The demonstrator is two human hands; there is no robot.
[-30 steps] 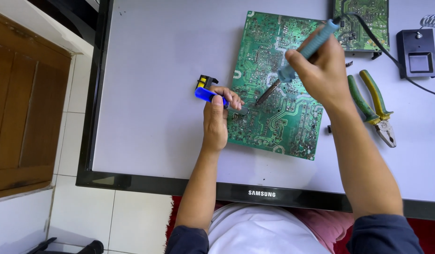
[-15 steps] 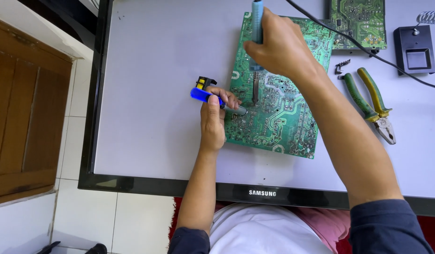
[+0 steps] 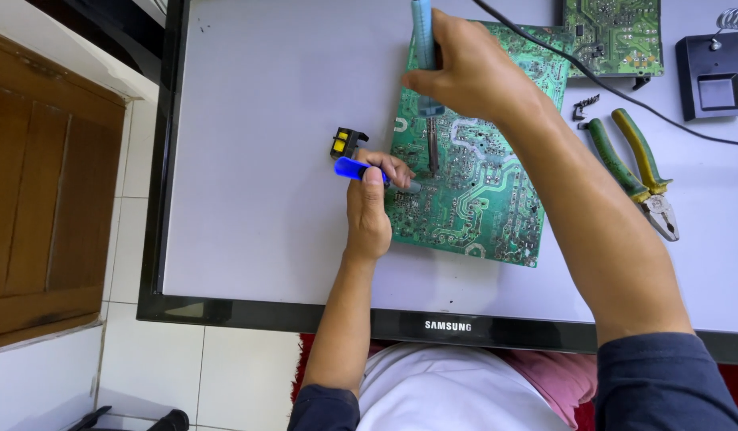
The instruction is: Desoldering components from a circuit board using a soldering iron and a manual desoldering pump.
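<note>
Fingers of the left hand [image 3: 367, 209] are clenched around one blue-handled tool [image 3: 354, 168] at the edge of one large green circuit board [image 3: 472, 199], over which one soldering iron [image 3: 424, 48] is gripped by the right hand [image 3: 464, 68], with one pair of pliers [image 3: 636, 169] lying beside it.

We see a pale grey flat surface [image 3: 257, 160] framed by a glossy black bezel [image 3: 153, 199], lit evenly by bright daylight. To its left lies a floor of white square tiles [image 3: 137, 375], and beside that stands a brown wooden panelled cabinet [image 3: 45, 199]. A red patch of carpet [image 3: 305, 367] shows under the near edge.
</note>
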